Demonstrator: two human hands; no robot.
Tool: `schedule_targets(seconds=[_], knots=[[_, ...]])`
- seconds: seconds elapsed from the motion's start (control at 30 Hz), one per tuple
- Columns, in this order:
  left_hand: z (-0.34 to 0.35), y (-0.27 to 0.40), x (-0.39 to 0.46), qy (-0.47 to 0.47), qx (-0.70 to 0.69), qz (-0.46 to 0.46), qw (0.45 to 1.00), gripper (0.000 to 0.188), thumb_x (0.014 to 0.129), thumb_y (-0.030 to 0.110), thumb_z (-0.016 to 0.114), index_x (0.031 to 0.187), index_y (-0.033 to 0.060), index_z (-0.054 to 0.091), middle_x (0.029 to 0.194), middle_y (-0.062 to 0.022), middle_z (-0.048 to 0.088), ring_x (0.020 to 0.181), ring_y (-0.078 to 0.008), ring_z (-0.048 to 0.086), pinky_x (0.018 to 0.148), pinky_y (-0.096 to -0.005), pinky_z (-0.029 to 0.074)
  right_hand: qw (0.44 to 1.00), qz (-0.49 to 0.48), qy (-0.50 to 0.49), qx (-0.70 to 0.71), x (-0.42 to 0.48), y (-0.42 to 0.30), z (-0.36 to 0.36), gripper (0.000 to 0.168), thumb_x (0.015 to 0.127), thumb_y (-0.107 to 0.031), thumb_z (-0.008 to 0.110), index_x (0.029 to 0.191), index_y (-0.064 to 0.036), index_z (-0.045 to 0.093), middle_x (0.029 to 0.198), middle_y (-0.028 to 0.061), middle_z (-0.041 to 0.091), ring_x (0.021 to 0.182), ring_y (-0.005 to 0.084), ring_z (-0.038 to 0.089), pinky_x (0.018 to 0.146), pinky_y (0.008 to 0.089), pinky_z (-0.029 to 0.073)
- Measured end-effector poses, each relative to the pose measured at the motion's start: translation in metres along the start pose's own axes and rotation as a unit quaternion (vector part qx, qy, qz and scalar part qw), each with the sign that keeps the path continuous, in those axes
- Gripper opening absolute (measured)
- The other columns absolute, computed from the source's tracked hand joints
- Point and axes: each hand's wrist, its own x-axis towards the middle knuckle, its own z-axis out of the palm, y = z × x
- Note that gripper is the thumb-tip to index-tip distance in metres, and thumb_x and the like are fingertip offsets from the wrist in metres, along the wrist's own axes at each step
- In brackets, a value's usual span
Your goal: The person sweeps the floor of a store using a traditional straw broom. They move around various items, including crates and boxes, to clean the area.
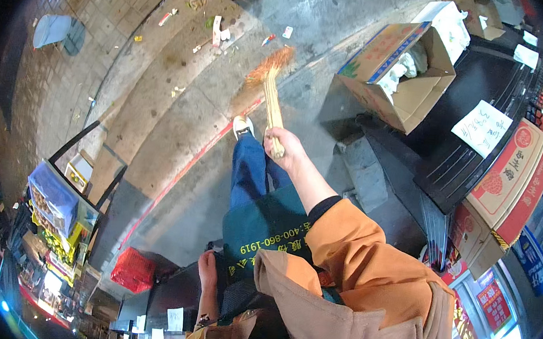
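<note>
My right hand (287,147) grips the butt of a short pale handle on a hand broom (273,94). Its reddish-brown bristles (271,67) are blurred against the pavement, ahead of my white shoe (243,127). Litter lies beyond them: a red-and-blue wrapper (268,39), a small white packet (288,32) and a pale strip (216,31) with white scraps. My left hand (208,266) hangs low beside my dark green apron (267,217); a small dark object shows at its fingers, and whether it is held is unclear.
On the right, an open banana carton (383,58) holding plastic bags adjoins a black display stand (482,86) with paper signs. A red-and-tan carton (509,166) stands nearer. Leftward are a red plastic basket (133,269), a fruit stall (56,199) and a pale stool (52,31). A red line (190,157) crosses the pavement.
</note>
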Motion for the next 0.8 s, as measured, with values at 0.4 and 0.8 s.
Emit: schedule_targets(seconds=[0.4, 0.8], knots=[[-0.028, 0.021, 0.0, 0.024, -0.006, -0.081, 0.996, 0.024, 0.091, 0.017, 0.047, 0.107, 0.0012, 0.057, 0.092, -0.0076, 0.056, 0.081, -0.0159, 0.052, 0.074, -0.0274, 0.043, 0.999, -0.038, 0.019, -0.024, 0.09, -0.045, 0.013, 0.043, 0.081, 0.0, 0.052, 0.113, -0.026, 0.041, 0.081, 0.0068, 0.052, 0.053, 0.0173, 0.054, 0.038, 0.0248, 0.044], [0.014, 0.021, -0.037, -0.006, 0.0, -0.137, 0.991, 0.023, 0.091, 0.018, 0.049, 0.107, 0.0036, 0.058, 0.104, -0.0093, 0.054, 0.095, -0.0182, 0.052, 0.084, -0.029, 0.041, 0.919, -0.165, 0.17, -0.315, 0.107, -0.13, 0.035, 0.044, 0.076, 0.0, 0.055, 0.114, -0.016, 0.04, 0.082, 0.0062, 0.047, 0.057, 0.0185, 0.051, 0.041, 0.0285, 0.046]])
